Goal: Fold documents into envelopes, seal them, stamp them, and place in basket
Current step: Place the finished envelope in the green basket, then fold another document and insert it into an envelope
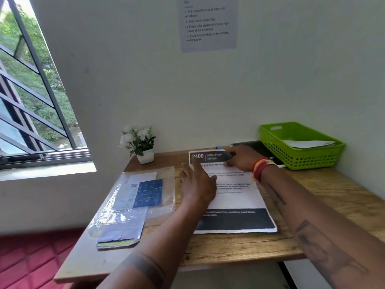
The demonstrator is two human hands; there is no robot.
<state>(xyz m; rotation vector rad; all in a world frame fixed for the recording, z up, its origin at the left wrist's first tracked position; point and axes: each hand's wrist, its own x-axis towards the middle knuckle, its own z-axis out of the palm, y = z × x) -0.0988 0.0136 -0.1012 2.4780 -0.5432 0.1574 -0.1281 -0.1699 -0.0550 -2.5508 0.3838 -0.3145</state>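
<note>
We have the document flat on the surface, thin, light and limp, under our flat-fingered left hand, while our right hand grips its far edge, where we judge it lifts best.

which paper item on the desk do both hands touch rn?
The printed document with dark header and footer bands, at desk centre: left hand and right hand rest on it. The plastic-wrapped envelope pack lies untouched.

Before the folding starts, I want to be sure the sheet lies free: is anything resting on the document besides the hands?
Nothing visible does. The document lies flat on the desk, with only the left hand and the right hand on its far end. The plastic packet lies apart to its left.
</note>
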